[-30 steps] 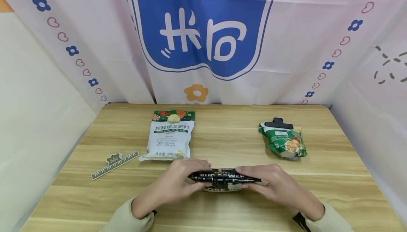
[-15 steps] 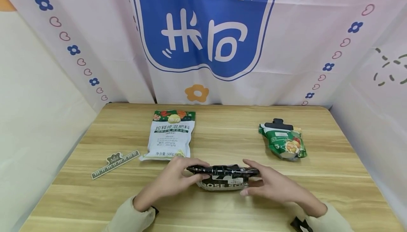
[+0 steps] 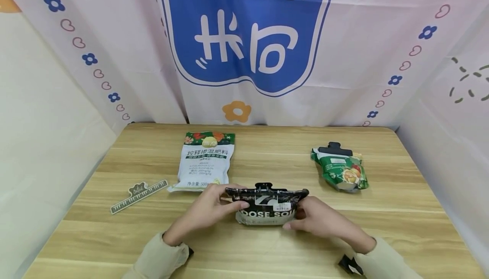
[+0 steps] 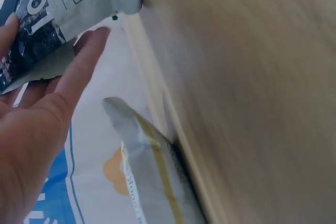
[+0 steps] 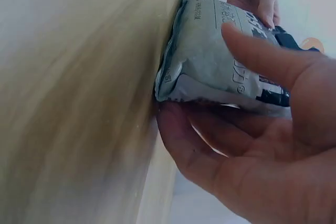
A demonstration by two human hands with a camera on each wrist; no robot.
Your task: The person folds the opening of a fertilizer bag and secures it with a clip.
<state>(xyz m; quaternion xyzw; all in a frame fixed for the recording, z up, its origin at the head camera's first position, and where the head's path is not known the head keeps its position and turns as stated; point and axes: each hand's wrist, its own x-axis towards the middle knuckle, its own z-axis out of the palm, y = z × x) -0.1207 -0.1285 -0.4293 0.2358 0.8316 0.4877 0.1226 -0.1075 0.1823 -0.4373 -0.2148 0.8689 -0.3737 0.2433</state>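
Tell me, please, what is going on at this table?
Someone is holding a black-and-grey bag upright, the left hand at its left side and the right hand at its right. A black clip sits along its top edge. Farther back, a green pouch also wears a dark clip, while a white-and-green bag lies on the table with no clip visible. A piano-patterned clip lies loose at the left.

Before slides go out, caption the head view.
Left hand and right hand hold opposite sides of a printed bag, black clip along its top.
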